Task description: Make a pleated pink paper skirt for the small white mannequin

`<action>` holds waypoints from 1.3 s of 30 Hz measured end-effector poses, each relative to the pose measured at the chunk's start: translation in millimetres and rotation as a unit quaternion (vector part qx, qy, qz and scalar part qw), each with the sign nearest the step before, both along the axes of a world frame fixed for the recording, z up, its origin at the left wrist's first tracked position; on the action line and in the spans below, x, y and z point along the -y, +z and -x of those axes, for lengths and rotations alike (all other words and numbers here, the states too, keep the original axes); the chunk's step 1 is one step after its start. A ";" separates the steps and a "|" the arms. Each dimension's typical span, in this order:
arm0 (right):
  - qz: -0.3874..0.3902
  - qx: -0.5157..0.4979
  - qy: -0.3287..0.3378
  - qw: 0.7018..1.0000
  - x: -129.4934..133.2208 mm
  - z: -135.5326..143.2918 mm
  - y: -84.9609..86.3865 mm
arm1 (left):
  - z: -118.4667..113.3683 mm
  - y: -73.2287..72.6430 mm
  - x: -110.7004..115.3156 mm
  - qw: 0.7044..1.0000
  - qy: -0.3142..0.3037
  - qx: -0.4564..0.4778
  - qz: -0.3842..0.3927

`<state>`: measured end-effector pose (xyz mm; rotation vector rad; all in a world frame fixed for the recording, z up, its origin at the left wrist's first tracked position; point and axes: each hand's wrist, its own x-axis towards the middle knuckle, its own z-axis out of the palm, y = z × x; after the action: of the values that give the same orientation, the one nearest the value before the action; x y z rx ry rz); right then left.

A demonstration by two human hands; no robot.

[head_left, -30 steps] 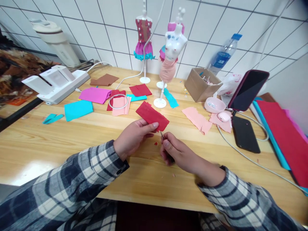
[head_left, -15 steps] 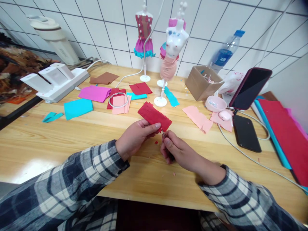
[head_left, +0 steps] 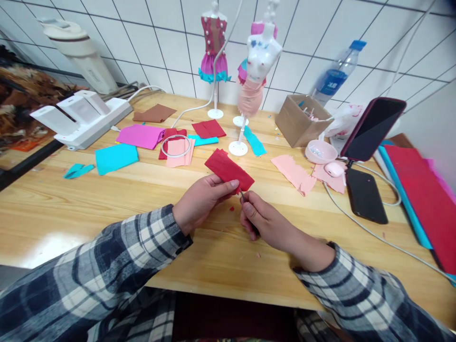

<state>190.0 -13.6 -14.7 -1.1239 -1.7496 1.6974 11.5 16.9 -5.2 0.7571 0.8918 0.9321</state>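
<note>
My left hand [head_left: 201, 199] pinches a folded strip of red crepe paper [head_left: 228, 170] between thumb and fingers, held up over the table. Its lower right edge looks ragged. My right hand [head_left: 263, 218] is closed around small scissors [head_left: 242, 195], whose metal blades touch the paper's lower edge beside my left thumb; most of the handle is hidden in the fingers. A tiny red scrap [head_left: 232, 209] lies on the wood below. Behind the paper stands a small white mannequin [head_left: 262, 54] in a peach wrapped skirt.
A second dressed mannequin [head_left: 213, 47] stands against the tiles. Coloured paper pieces, including a turquoise sheet [head_left: 117, 158], lie left. To the right are a cardboard box [head_left: 301, 121], a pink bowl [head_left: 321, 152], a propped phone [head_left: 373, 128], a cable and a water bottle [head_left: 335, 78].
Both hands stay nearly in place, with the scissors still at the paper's lower edge. The whole view has shifted very slightly.
</note>
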 end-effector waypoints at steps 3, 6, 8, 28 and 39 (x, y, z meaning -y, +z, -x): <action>0.010 0.010 0.029 0.999 0.1 -3.3 3.4 | 1.9 0.7 -2.6 1.000 0.020 -0.006 -0.004; 0.035 0.009 0.044 0.998 -0.2 -7.6 4.4 | 6.0 2.5 -7.4 0.999 0.033 -0.009 -0.016; 0.039 0.000 0.034 0.999 -0.5 -9.7 3.6 | 9.0 3.5 -10.1 0.999 0.017 -0.023 -0.018; 0.067 -0.044 0.049 0.996 -2.4 -13.4 2.9 | 15.5 7.3 -11.6 0.977 -0.133 -0.125 -0.112; 0.115 -0.065 0.053 0.990 -2.8 -15.9 -0.8 | 16.1 8.1 -12.7 0.971 -0.142 -0.142 -0.125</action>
<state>205.9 -10.8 -15.5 -1.0032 -1.5883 2.0318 -4.6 29.6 2.9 1.2262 0.8924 0.6970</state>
